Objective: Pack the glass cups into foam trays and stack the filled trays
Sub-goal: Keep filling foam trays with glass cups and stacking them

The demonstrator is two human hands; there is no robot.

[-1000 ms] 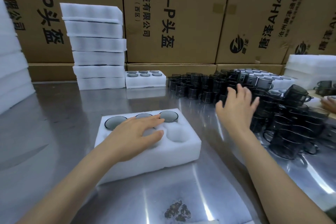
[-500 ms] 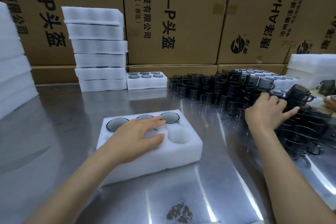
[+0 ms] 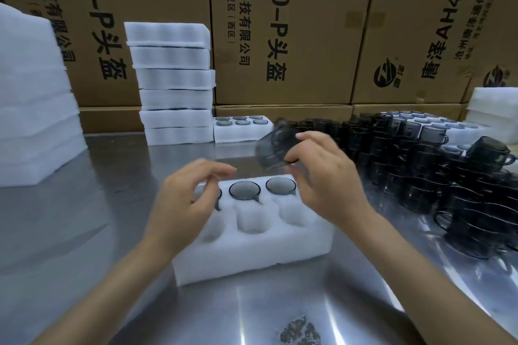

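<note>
Right hand (image 3: 322, 176): raised over the far right corner of the tray, its grip closed on a dark glass cup (image 3: 273, 147) pinched between thumb and fingers; the cup is tilted and blurred, held in the air above the tray.
Left hand (image 3: 187, 199): hovers over the left end of the tray with fingers loosely curled, its grip holding nothing; whether it touches the foam cannot be told.
Tray (image 3: 252, 255): white foam block with six round wells, lying on the table (image 3: 84, 246) in front of the person. The far row holds three cups, the left one partly hidden by the left hand; the three near wells are bare foam.
Loose cups (image 3: 420, 176): a dense pile of dark glass cups on the table to the right, reaching back toward the boxes.
Filled tray (image 3: 242, 129): six cups in it, on the table just beside the stack.
Stack (image 3: 173, 84): six foam trays piled at the back.
Other foam: more white foam (image 3: 33, 98) piled at far left, and some at far right.
Boxes (image 3: 280, 28): cardboard cartons with printed lettering behind the table.
</note>
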